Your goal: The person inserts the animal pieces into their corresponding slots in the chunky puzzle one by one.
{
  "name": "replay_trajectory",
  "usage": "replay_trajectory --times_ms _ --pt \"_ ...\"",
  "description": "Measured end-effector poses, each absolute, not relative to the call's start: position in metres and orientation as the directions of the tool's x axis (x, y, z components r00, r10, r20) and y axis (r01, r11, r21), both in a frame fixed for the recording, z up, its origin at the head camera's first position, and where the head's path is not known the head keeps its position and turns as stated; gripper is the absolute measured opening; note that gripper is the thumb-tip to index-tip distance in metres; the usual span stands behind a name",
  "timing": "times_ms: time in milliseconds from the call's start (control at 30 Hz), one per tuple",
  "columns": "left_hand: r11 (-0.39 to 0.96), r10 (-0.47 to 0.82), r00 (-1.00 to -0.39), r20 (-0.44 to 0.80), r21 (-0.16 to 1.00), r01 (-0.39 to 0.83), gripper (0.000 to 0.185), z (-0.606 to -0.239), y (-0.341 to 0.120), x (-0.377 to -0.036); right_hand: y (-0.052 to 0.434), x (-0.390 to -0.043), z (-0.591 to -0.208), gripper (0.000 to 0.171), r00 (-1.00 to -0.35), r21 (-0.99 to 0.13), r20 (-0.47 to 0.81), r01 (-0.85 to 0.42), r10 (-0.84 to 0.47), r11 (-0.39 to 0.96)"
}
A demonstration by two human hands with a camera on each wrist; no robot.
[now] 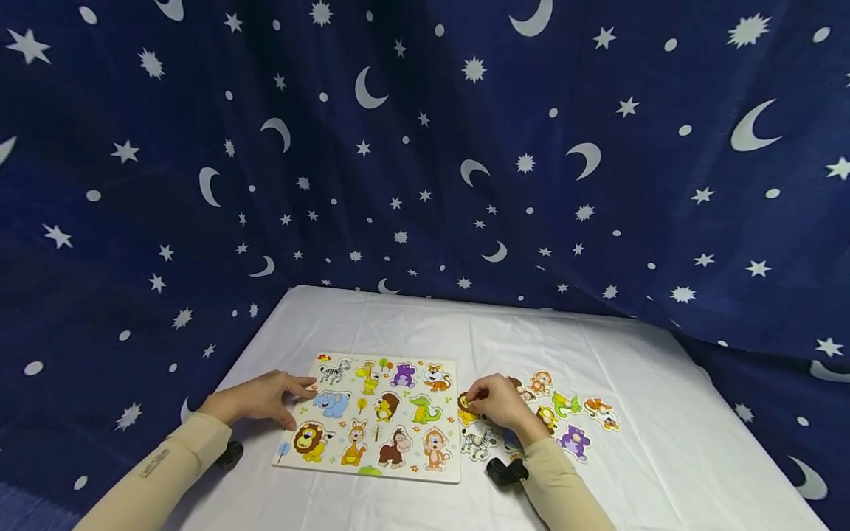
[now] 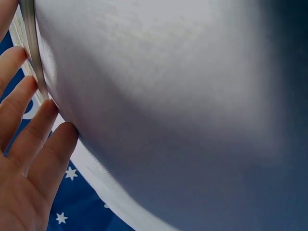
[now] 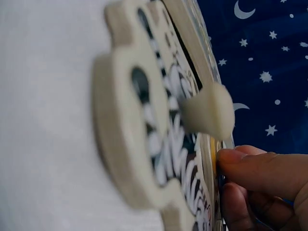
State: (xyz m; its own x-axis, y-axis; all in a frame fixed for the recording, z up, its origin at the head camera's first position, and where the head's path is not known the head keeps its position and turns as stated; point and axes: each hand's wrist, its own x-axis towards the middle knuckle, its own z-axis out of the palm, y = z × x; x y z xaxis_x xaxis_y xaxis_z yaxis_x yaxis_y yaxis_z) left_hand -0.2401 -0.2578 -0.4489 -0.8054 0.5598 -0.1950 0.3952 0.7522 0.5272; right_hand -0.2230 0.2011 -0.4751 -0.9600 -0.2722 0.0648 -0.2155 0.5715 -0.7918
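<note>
A wooden peg puzzle board (image 1: 361, 408) printed with animals lies on the table. My left hand (image 1: 265, 398) is at its left edge, fingers spread, with fingertips and thumb touching the board. In the left wrist view the straight fingers (image 2: 50, 154) lie along an edge. Just past the board's right edge, my right hand (image 1: 502, 402) pinches the lion puzzle piece (image 1: 465, 415) between thumb and fingertips. Close by lies the zebra piece (image 1: 478, 444), whose pale knob (image 3: 211, 110) stands out large in the right wrist view. My right hand partly hides the pieces beneath it.
Right of the hand lie several loose pieces: a monkey (image 1: 541, 382), a crocodile (image 1: 566, 404), a tiger (image 1: 603, 414), a purple hippo (image 1: 575, 442) and a giraffe (image 1: 547, 419). A white cloth (image 1: 651, 457) covers the table. Behind hangs a dark blue curtain (image 1: 425, 147) with moons and stars.
</note>
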Motion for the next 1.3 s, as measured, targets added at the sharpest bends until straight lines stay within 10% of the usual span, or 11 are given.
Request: replay_trajectory --times_ms 1300 --pt "0.742 0.563 -0.805 -0.186 0.543 0.394 0.072 -0.448 -0.260 -0.238 0.208 -0.230 -0.473 0.007 -0.961 -0.784 0.056 -0.210 -0.270 0.585"
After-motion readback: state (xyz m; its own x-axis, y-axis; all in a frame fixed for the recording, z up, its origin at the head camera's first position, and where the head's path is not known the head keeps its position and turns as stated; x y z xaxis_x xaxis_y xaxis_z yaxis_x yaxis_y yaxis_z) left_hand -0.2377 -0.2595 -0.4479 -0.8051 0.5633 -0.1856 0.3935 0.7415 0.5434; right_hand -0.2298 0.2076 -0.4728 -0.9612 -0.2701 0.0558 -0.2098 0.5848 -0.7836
